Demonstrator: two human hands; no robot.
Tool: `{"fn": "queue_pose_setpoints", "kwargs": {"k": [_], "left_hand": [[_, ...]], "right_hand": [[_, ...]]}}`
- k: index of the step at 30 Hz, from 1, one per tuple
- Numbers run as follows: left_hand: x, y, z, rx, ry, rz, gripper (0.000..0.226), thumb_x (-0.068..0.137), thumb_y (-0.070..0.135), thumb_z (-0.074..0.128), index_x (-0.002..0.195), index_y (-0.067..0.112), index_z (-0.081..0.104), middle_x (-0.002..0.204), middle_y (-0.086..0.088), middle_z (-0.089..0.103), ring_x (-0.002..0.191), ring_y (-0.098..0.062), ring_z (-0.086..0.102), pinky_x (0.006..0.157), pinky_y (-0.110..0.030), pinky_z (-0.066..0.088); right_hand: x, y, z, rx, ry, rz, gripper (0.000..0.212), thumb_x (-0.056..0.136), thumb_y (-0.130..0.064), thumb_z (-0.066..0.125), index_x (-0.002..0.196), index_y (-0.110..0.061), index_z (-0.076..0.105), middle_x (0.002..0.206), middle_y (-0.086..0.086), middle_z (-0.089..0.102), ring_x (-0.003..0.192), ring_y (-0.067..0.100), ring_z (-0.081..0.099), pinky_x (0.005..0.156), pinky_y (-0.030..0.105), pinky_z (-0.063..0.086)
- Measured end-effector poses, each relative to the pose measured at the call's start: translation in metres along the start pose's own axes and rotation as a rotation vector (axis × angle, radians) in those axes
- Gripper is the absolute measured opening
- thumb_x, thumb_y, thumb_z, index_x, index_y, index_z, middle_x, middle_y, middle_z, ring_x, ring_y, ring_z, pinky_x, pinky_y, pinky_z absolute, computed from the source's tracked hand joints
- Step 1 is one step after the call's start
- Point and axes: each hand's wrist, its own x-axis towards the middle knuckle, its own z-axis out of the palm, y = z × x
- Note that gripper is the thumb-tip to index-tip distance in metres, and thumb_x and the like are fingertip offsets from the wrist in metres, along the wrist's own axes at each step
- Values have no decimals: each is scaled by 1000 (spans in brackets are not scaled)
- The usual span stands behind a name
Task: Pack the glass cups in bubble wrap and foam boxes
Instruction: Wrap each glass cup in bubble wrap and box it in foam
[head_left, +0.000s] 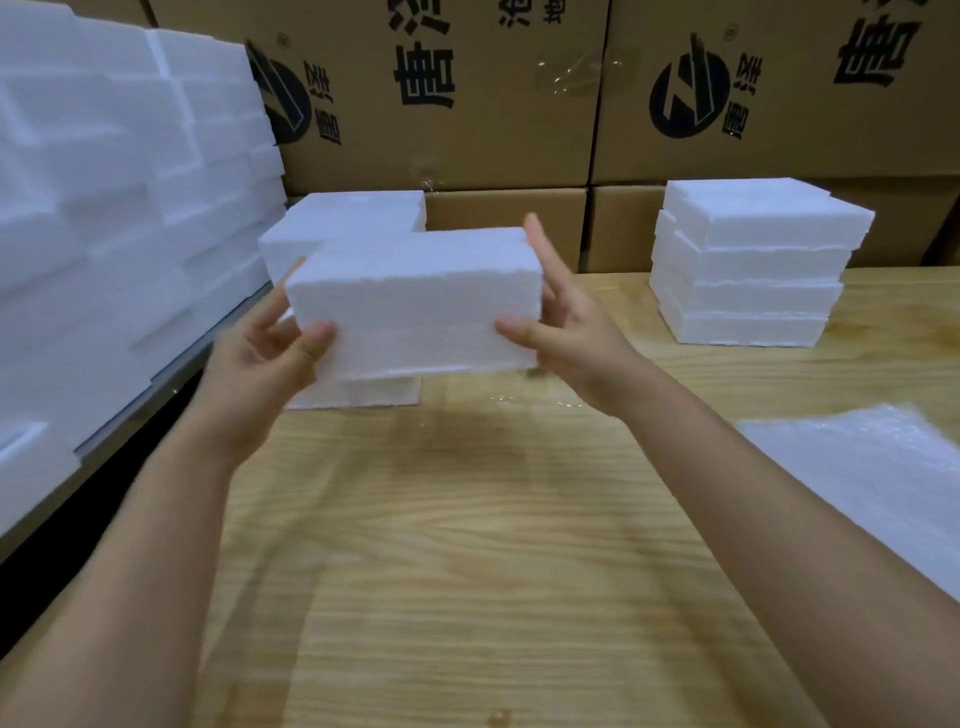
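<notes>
Filling left side: foam pile (104, 218), pcs uncountable. L hand (270, 358) & R hand (566, 327) grip 1 box (415, 296) by its ends, thumbs in front, clear of table (467, 545), prob. to keep halves shut. Right: stack (753, 270), 4 layers; 1 bubble wrap (872, 478) patch near. No cups visible.

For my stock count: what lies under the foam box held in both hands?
Another foam piece on the wooden table; the held foam box covers most of it.
</notes>
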Motion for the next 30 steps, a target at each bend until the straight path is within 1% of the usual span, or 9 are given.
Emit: {"fn": "queue_pose_setpoints", "kwargs": {"k": [3, 6, 12, 18, 22, 24, 26, 28, 30], "left_hand": [[19, 0, -32, 130, 67, 36, 34, 91, 21, 57, 123, 33, 60, 110, 16, 71, 106, -5, 65, 82, -19, 55], [34, -13, -54, 260, 157, 48, 36, 99, 9, 51, 129, 26, 55, 105, 22, 70, 102, 3, 64, 84, -14, 52], [47, -40, -73, 344, 230, 41, 41, 98, 9, 54, 136, 24, 53, 111, 25, 65, 104, 9, 61, 82, -7, 49], [62, -53, -85, 395, 263, 35, 40, 99, 10, 51, 134, 28, 53, 113, 33, 61, 111, 12, 55, 92, -13, 46], [64, -58, -82, 394, 268, 1, 41, 101, 12, 47, 137, 30, 47, 117, 29, 59, 109, 12, 55, 84, -12, 45], [60, -57, -75, 386, 260, -25, 52, 100, 12, 49, 146, 31, 34, 134, 22, 53, 121, 7, 50, 86, -9, 43], [49, -54, -63, 392, 395, -9, 70, 97, 20, 56, 153, 28, 14, 155, 7, 30, 136, -2, 34, 95, -4, 34], [29, -48, -43, 464, 632, 113, 72, 94, 30, 57, 152, 18, 17, 153, 1, 27, 138, -8, 30, 105, -8, 26], [6, -46, -10, 570, 740, 283, 59, 93, 26, 55, 143, 6, 33, 136, 5, 36, 125, -9, 38, 107, -20, 29]], "right_hand": [[43, 2, 28, -15, -23, 9, 93, 88, -5, 64, 152, -31, 0, 152, 1, 34, 134, 18, 41, 107, 43, 41], [74, 12, 50, -61, -34, 25, 91, 91, -6, 61, 152, -29, -2, 158, 2, 20, 141, 18, 30, 112, 44, 34], [92, 41, 68, -125, -8, 73, 90, 93, -1, 56, 152, -25, -7, 161, -4, 4, 147, 12, 11, 119, 38, 20], [101, 43, 81, -236, 37, 56, 90, 93, -8, 57, 151, -29, -8, 161, -5, 2, 148, 16, 3, 118, 49, 20], [98, 46, 84, -221, 49, 62, 91, 94, -10, 57, 151, -30, -11, 161, -5, 3, 148, 15, 4, 118, 48, 18], [94, 44, 82, -216, 43, 96, 97, 91, -14, 62, 151, -30, -13, 161, -6, 0, 148, 15, 3, 119, 44, 16], [86, 40, 79, -237, 42, 115, 105, 87, -22, 69, 150, -30, -15, 161, -9, -1, 147, 11, 3, 117, 31, 12], [75, 34, 73, -297, 125, 90, 98, 86, -27, 70, 152, -28, -2, 160, -8, 10, 144, 10, 12, 109, 25, 15], [56, 32, 60, -367, 331, 43, 68, 91, -24, 63, 149, -23, 27, 153, -4, 32, 139, 14, 28, 112, 29, 24]]}}
